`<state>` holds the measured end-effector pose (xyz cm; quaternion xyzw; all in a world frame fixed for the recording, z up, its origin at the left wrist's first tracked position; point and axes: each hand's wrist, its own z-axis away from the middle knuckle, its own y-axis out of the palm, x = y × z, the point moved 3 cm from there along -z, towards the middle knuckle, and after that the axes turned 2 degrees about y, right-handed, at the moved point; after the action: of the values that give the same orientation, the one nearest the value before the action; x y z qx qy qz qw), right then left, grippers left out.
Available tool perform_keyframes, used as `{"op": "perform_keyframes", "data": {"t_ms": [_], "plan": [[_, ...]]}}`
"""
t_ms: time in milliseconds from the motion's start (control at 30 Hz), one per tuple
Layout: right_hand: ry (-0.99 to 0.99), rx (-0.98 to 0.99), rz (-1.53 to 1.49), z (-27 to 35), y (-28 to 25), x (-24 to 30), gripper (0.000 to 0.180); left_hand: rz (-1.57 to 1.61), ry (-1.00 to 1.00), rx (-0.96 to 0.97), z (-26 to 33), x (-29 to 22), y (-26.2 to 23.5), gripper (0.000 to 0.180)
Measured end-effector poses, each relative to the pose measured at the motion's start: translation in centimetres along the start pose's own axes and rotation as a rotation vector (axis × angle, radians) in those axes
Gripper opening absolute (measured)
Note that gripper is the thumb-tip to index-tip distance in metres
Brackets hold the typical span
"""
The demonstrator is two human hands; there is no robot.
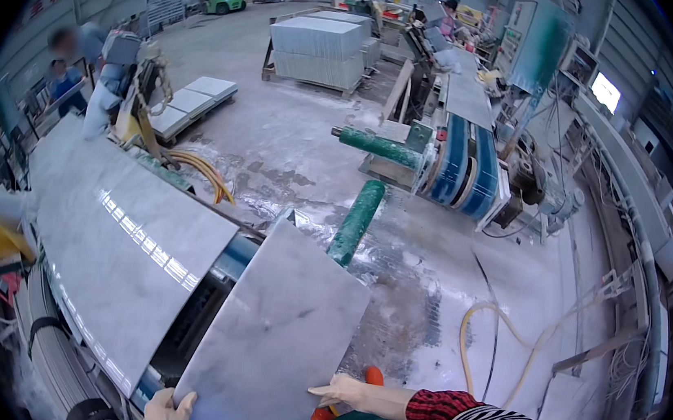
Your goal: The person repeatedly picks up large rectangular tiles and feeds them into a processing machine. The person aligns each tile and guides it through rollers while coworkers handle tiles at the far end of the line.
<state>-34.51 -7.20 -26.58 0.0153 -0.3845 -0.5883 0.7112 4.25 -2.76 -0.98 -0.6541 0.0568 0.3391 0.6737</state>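
Near: left hand (166,415) and right hand (344,389), fingers gripping opposite edges of one grey slab (280,319), near centre — undersides hidden. Probably heavy, stiff, slick, brittle — best held by both long edges, off the corners. Left: one glossy slab (123,253). Beyond, right: two green cylinders (357,220), two blue belts (451,156). Far left: one forklift (227,2).
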Motion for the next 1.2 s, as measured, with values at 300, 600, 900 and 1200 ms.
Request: {"op": "perform_keyframes", "data": {"t_ms": [300, 600, 900, 1200], "plan": [[-0.237, -0.209, 0.141, 8.0, -6.0, 12.1, 0.043, 0.19, 0.013, 0.019, -4.7, -12.9, 3.2, 0.031], [-0.858, -0.557, -0.086, 12.9, -30.5, 28.6, 0.046, 0.258, 0.054, 0.045, -16.6, -35.3, 21.7, 0.04], [-0.74, -0.898, -0.3, 24.4, -54.9, 38.5, 0.059, 0.259, 0.174, 0.351, -22.5, -54.1, 46.1, 0.06], [-0.443, -1.063, -0.459, 28.1, -60.2, 39.3, 0.076, 0.156, 0.002, 0.539, -22.0, -64.3, 50.2, 0.076]]}}
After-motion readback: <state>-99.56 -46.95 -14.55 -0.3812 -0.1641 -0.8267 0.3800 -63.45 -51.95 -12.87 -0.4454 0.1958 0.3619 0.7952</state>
